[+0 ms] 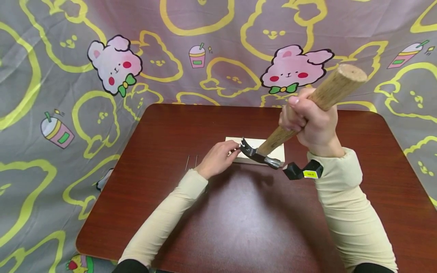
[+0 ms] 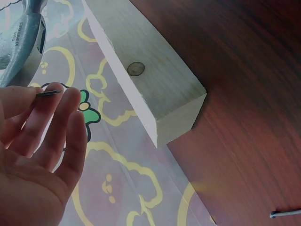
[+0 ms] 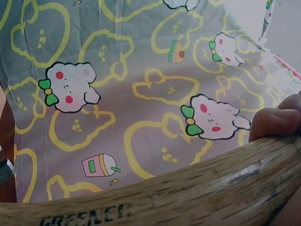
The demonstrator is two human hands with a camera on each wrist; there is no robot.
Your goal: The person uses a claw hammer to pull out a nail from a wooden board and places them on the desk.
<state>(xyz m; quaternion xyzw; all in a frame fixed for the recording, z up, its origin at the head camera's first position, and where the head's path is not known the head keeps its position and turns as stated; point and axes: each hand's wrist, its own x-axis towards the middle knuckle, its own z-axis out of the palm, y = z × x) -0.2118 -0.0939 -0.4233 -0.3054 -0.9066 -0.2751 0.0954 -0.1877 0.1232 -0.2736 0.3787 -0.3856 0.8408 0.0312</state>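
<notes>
My right hand (image 1: 315, 121) grips a claw hammer (image 1: 277, 138) by its wooden handle, its butt end pointing up and its steel head low over a pale wooden block (image 1: 279, 151). In the right wrist view the handle (image 3: 188, 193) crosses the bottom with dark lettering on it. My left hand (image 1: 218, 157) is at the block's left end, close to the hammer's claw. Between thumb and forefinger it pinches a thin nail (image 2: 49, 93), the other fingers loosely bent. A round dark knot (image 2: 136, 69) marks the block's side.
Two more nails (image 1: 187, 162) lie on the brown table (image 1: 136, 212), left of my left hand. A patterned cloth (image 1: 218, 83) with cartoon rabbits hangs behind and beside the table. A small black device (image 1: 302, 170) with a yellow label is strapped at my right wrist.
</notes>
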